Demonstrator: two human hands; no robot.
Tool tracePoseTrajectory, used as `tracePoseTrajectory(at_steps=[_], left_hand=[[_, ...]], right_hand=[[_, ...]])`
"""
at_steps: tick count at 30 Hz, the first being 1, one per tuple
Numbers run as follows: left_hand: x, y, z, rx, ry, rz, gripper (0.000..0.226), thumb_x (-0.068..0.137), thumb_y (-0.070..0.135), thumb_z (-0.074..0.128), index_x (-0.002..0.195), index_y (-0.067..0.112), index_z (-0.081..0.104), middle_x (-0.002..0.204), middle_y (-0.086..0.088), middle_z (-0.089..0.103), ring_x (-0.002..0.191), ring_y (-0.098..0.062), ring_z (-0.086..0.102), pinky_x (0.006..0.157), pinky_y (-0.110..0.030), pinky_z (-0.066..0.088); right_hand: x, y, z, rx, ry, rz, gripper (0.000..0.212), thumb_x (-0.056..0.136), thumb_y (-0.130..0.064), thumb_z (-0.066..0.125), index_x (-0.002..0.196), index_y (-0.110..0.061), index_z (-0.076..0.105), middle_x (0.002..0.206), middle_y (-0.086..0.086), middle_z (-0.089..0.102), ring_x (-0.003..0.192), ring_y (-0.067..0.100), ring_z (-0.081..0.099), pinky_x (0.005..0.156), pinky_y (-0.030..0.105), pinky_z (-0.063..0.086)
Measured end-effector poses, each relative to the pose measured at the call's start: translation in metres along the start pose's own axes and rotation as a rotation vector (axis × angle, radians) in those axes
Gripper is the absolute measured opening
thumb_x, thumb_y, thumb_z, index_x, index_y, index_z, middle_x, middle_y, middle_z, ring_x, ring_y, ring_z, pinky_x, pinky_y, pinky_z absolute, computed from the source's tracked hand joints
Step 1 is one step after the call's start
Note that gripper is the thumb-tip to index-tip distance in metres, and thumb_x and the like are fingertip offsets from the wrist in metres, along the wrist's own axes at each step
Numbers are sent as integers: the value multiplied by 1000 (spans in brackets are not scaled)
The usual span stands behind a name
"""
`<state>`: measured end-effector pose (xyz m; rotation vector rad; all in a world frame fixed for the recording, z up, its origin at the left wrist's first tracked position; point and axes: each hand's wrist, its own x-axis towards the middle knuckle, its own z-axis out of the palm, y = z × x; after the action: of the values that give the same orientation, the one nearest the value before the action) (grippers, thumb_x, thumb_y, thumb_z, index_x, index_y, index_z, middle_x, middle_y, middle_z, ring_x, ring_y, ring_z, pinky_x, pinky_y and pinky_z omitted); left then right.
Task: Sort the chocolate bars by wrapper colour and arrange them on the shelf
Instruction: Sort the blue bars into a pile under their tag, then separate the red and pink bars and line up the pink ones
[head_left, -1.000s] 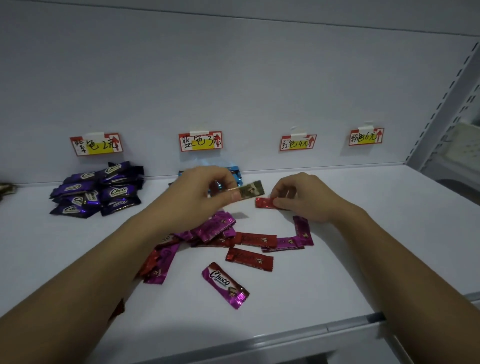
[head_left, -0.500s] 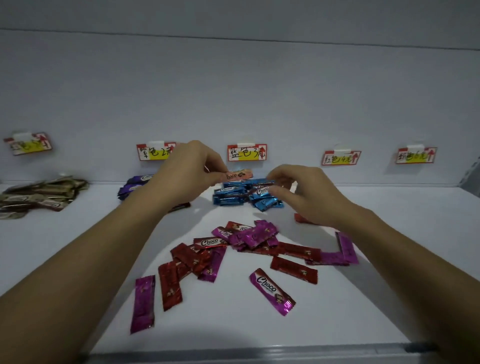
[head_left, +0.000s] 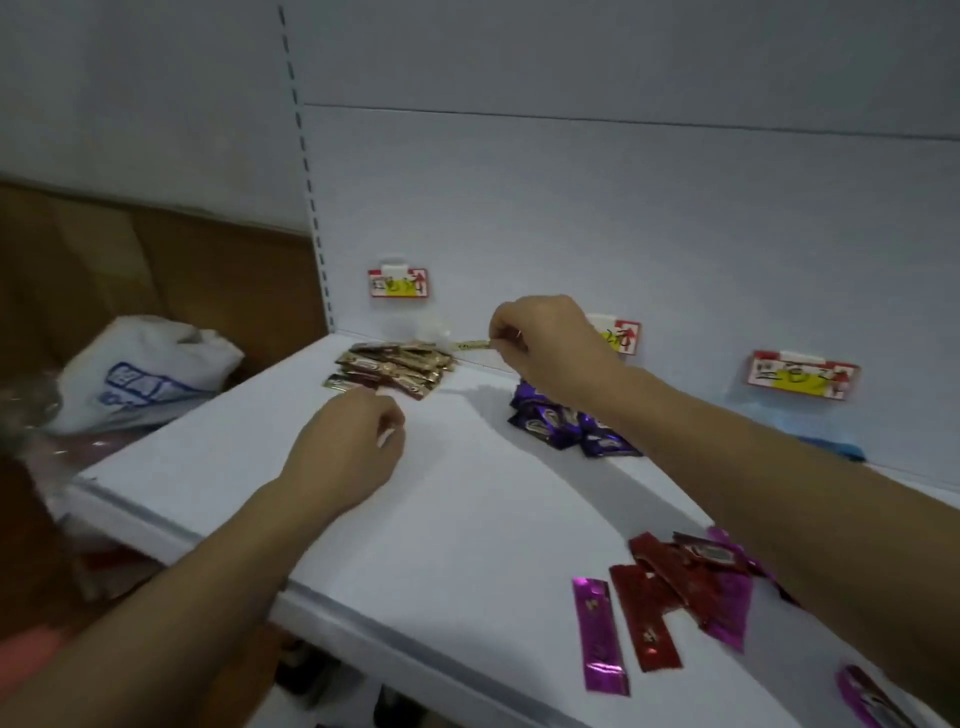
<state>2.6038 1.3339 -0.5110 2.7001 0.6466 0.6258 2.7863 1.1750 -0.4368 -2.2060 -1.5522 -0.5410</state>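
- Our right grip (head_left: 545, 348) pinches one gold bar (head_left: 472, 344) by its end between thumb and fingertips. It holds the bar roughly level in the air, just beside the gold pile (head_left: 395, 366) at the back left of the shelf (head_left: 467, 519).
- Our left grip (head_left: 348, 452) hovers over the shelf in front of that pile, fingers loosely curled with nothing in them (as far as we can see).
- The purple pile (head_left: 566, 423) lies below our right wrist, near the back panel.
- The red and magenta bars (head_left: 691, 582) lie mixed in a heap near the front right, and a lone magenta bar (head_left: 600, 636) lies just beside them.
- The price tags (head_left: 399, 283) hang on the back panel above the piles.
- A white plastic bag (head_left: 145, 374) sits beyond the shelf's left end.
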Motion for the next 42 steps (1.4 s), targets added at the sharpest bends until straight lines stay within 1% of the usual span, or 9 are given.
tracePoseTrajectory(at_steps=[5, 9, 13, 21, 26, 28, 31, 35, 42], left_hand=[[0, -15, 7, 58, -10, 25, 24, 97, 31, 57, 117, 25, 68, 119, 3, 59, 110, -19, 54, 92, -37, 48], [1, -18, 13, 95, -3, 21, 29, 99, 32, 51, 123, 23, 63, 124, 1, 55, 117, -21, 49, 90, -37, 42], [0, -20, 12, 102, 0, 28, 29, 99, 29, 49, 123, 22, 64, 123, 0, 56, 116, -22, 48, 88, -38, 40], [-15, -6, -10, 53, -98, 208, 23, 98, 27, 57, 117, 27, 68, 113, 6, 59, 107, -14, 55, 91, -40, 51], [-54, 80, -18, -124, -490, 582, 45, 84, 63, 70, 122, 40, 62, 116, 25, 53, 107, 6, 51, 89, -14, 43], [-61, 108, -4, -136, -574, 706, 55, 76, 67, 75, 122, 40, 62, 115, 24, 53, 107, 4, 52, 91, -15, 42], [-59, 138, 19, -196, -519, 776, 50, 76, 64, 76, 117, 38, 64, 108, 20, 54, 100, -2, 55, 89, -29, 49], [-55, 172, 41, -199, -513, 808, 50, 78, 65, 73, 118, 39, 60, 105, 18, 52, 96, -3, 53, 84, -30, 49], [-51, 214, 66, -215, -483, 807, 42, 77, 65, 71, 104, 34, 61, 96, 15, 55, 88, -2, 50, 71, -25, 43]], right_hand=[[69, -37, 63, -104, -31, 69, 20, 90, -3, 57, 90, -11, 75, 89, 7, 68, 82, 26, 63, 76, 38, 55], [79, -49, 96, -254, -129, 115, 17, 85, 2, 58, 78, -9, 69, 79, 8, 60, 73, 28, 60, 63, 34, 49], [72, -49, 101, -270, -182, 78, 15, 92, -18, 60, 83, -11, 70, 79, 7, 58, 75, 29, 59, 59, 32, 38], [-8, -15, 0, -181, -180, -30, 21, 99, -29, 55, 103, -20, 74, 103, 4, 66, 94, 27, 60, 77, 40, 50], [-110, 19, -53, -173, -288, 15, 14, 95, -26, 61, 97, -22, 74, 95, -3, 69, 85, 21, 63, 75, 42, 53], [-147, 24, -69, -120, -340, 76, 16, 97, -28, 61, 106, -25, 75, 99, -7, 71, 83, 13, 63, 79, 36, 53], [-197, 34, -88, -74, -402, 147, 21, 99, -25, 58, 114, -25, 73, 108, -7, 72, 93, 10, 63, 86, 32, 51], [-243, 49, -104, -60, -442, 232, 27, 101, -18, 55, 123, -25, 69, 114, -5, 66, 103, 13, 58, 91, 30, 48], [-296, 66, -134, 92, -202, 457, 35, 102, -7, 49, 123, -26, 69, 123, -9, 67, 112, 7, 58, 95, 24, 46]])
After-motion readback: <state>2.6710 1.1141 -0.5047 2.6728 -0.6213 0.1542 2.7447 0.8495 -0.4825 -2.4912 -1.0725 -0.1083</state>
